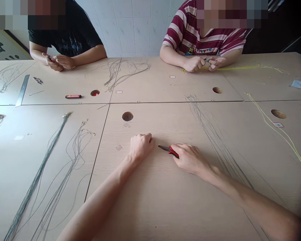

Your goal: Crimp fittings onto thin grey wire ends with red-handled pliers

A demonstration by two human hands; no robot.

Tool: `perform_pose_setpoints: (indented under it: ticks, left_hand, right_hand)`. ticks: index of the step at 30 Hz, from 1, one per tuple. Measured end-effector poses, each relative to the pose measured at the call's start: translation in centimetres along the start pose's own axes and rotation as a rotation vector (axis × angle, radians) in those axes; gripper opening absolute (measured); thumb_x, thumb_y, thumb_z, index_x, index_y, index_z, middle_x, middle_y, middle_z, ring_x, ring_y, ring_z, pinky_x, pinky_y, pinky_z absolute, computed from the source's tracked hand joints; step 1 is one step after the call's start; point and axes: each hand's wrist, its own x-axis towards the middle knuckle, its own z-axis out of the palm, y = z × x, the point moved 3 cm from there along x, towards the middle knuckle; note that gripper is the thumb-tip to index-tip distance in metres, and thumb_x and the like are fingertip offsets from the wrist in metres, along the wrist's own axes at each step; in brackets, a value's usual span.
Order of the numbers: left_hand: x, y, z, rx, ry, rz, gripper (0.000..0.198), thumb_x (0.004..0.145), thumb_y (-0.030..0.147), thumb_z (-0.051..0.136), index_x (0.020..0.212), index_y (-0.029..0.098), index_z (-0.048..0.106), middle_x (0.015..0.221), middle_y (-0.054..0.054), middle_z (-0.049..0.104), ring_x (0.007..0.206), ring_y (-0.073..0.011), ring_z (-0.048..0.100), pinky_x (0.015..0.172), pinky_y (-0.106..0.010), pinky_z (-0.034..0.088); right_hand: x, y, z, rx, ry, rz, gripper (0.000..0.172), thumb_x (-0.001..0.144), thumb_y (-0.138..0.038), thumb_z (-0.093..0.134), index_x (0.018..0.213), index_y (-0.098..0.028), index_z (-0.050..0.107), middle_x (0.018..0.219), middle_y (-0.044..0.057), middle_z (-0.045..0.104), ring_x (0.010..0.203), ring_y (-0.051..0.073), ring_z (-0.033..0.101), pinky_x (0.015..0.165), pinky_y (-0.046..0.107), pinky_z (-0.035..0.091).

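Near the middle of the table, my right hand (190, 157) is wrapped round the handles of red-and-black pliers (167, 149). Their dark jaws point left. Close to the tip, my left hand (141, 145) is closed in a pinch, and a tiny bit of something shows at its fingertips, too small to name. To the right, partly under my right forearm, lie several thin grey cords (210, 134) with small metal ends. Left of my left arm are a thick bundle of grey-green cords (43, 164) and a looser bundle of thin cords (72, 160).
Two people sit across the table (145, 207), one in a black shirt (70, 36), one in a striped shirt (178, 28) working over yellow cords (240, 68). A steel ruler (22, 90), a marker (73, 96) and yellow strands (278, 124) lie about. Round holes (127, 116) pierce the tabletop.
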Motion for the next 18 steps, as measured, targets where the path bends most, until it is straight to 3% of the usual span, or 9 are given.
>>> perform_pose_setpoints:
  ticks: [12, 15, 18]
  left_hand:
    - [-0.1, 0.0, 0.5, 0.016, -0.018, 0.02, 0.025, 0.08, 0.025, 0.044, 0.064, 0.02, 0.063, 0.065, -0.009, 0.067, 0.059, -0.0204, 0.056, 0.054, -0.03, 0.02]
    - [0.3, -1.0, 0.2, -0.044, 0.026, -0.02, 0.022, 0.078, 0.025, 0.046, 0.06, 0.02, 0.058, 0.062, -0.007, 0.063, 0.057, -0.0193, 0.053, 0.055, -0.03, 0.019]
    - [0.7, -2.6, -0.6, -0.146, 0.107, -0.1, 0.02, 0.075, 0.022, 0.048, 0.055, 0.02, 0.047, 0.055, -0.004, 0.054, 0.055, -0.0171, 0.046, 0.057, -0.031, 0.018]
  right_hand:
    - [0.2, -0.1, -0.2, -0.047, -0.073, 0.027, 0.01, 0.079, -0.014, 0.045, 0.072, -0.02, 0.05, 0.074, 0.001, 0.066, 0.066, 0.015, 0.058, 0.052, 0.027, 0.018]
    - [-0.4, 1.2, -0.5, -0.053, -0.078, 0.044, 0.01, 0.079, -0.016, 0.046, 0.072, -0.021, 0.051, 0.072, 0.002, 0.066, 0.062, 0.015, 0.056, 0.052, 0.027, 0.018]
    - [-1.7, 3.7, -0.6, -0.044, -0.025, 0.171, 0.01, 0.082, -0.02, 0.045, 0.074, -0.022, 0.052, 0.067, 0.001, 0.063, 0.055, 0.015, 0.052, 0.05, 0.026, 0.02]
